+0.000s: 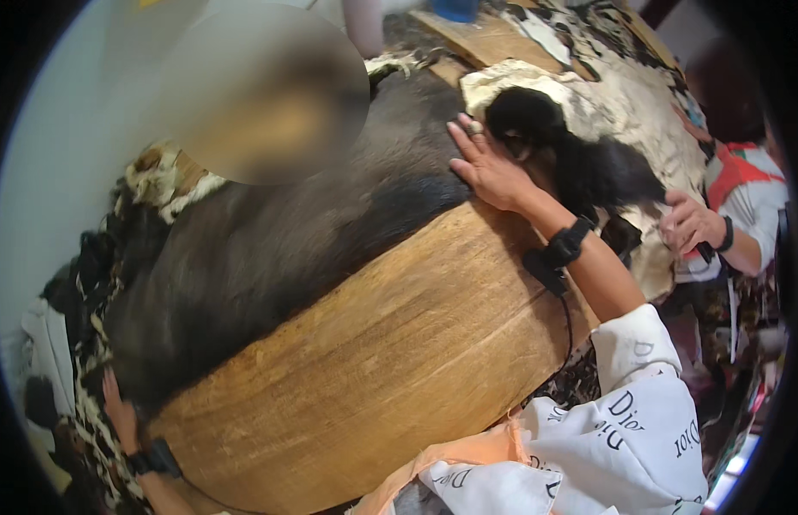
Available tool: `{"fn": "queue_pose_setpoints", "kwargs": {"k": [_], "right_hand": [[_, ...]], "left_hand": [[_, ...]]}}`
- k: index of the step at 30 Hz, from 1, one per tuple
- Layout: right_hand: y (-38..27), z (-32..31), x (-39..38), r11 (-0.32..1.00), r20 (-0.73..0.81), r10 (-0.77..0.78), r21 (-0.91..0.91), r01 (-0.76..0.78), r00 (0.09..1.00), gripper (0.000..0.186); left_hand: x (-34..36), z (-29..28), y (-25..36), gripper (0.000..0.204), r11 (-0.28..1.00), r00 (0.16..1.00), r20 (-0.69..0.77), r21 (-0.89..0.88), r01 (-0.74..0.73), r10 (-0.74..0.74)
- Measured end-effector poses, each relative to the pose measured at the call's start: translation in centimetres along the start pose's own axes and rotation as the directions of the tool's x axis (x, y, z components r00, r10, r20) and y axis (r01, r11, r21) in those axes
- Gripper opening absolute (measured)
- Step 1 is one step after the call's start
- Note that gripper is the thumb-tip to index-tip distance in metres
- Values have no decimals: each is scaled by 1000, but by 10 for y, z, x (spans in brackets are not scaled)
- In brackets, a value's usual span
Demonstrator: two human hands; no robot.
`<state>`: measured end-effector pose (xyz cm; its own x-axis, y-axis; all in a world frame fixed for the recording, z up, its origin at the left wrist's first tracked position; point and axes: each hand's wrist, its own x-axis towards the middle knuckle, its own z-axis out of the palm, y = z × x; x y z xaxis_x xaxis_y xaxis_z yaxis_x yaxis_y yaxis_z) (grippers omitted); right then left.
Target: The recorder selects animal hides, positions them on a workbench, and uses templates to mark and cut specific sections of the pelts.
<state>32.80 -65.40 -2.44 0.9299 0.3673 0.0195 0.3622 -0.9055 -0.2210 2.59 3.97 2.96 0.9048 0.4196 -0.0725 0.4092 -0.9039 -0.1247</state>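
A large dark brown-black fur pelt (279,249) lies over a long, rounded wooden board (373,352), and its near edge runs slantwise along the bare wood. At the pelt's upper right end, my right hand (493,172) lies flat with its fingers spread, a ring on one of them. Down at the opposite end, my left hand (120,408) rests by the pelt's lower left corner, fingers stretched out. Neither hand holds anything that I can see. Beside my right hand is a loose black furry piece (588,163).
At the right, a co-worker's hand (686,221) is by the black fur. Behind lie a pale, crumpled hide (648,112), a flat wooden board (497,39) and a blue container (455,9). Fur scraps (98,275) edge the left side. A blurred circle hides part of the upper left.
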Motion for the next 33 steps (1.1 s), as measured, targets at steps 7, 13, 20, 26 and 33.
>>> {"fn": "queue_pose_setpoints", "kwargs": {"k": [7, 13, 20, 26, 33], "right_hand": [[-2, 0, 1, 994, -56, -94, 48, 96, 994, 56], [-7, -2, -2, 997, -75, -81, 8, 82, 994, 54], [-17, -37, 5, 922, -50, -139, -372, 111, 989, 50], [-119, -21, 34, 906, -109, -421, -88, 413, 900, 63], [-111, 3, 27, 902, -53, -421, -127, 413, 905, 69]], "left_hand": [[34, 30, 191, 52, 989, 981, -141, -85, 124, -135], [20, 28, 201, 58, 992, 979, -171, -86, 97, -110], [30, -4, 207, 56, 989, 992, -16, -89, 121, -123], [35, -31, 280, 59, 957, 930, -279, -96, -275, 240], [25, -17, 353, 82, 829, 844, -116, -157, -537, 524]]}}
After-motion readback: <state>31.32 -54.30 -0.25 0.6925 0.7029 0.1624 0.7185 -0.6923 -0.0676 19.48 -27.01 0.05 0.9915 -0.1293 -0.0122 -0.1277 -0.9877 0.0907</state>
